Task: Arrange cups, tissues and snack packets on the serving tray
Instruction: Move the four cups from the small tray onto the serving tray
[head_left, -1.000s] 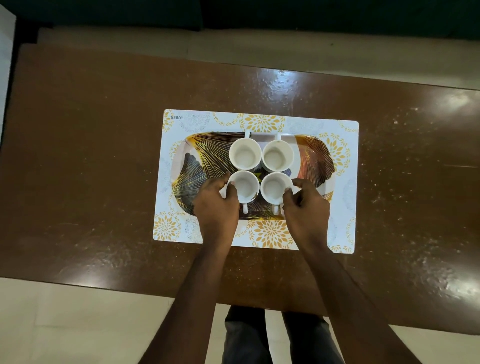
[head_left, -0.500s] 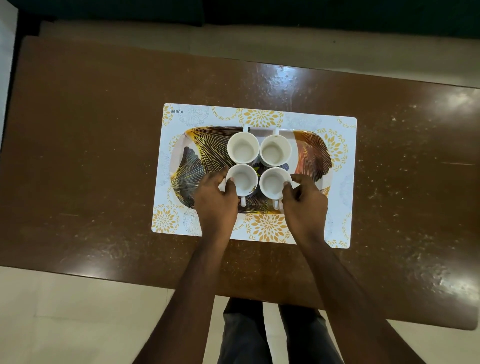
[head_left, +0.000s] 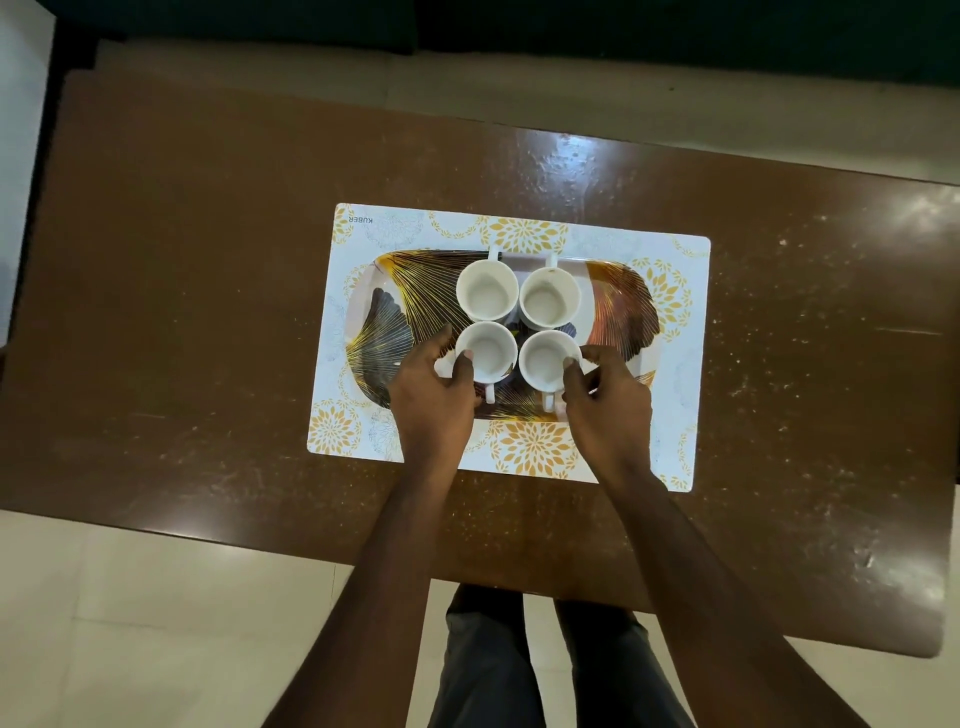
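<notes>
Person standing at the near edge of the counter (head_left: 182, 312), dark trousers (head_left: 483, 665) over pale floor tiles (head_left: 156, 623). Both forearms reach forward over the counter.

Left hand (head_left: 434, 402): thumb and fingers curled round the near-left cup (head_left: 488, 349), thumb tip at its rim. Right hand (head_left: 610, 410): fingers and thumb pinching the side of the near-right cup (head_left: 545, 358).

Both cups upright on the serving tray (head_left: 384, 322), handles pointing back toward the person. Just beyond them, the far-left cup (head_left: 487, 290) and far-right cup (head_left: 549, 299), handles pointing away. The four white cups form a tight square mid-tray, all empty.

Tray has a dark and gold leaf pattern and sits on a white placemat (head_left: 535, 449) with yellow flower prints, at the centre of the glossy brown counter.
</notes>
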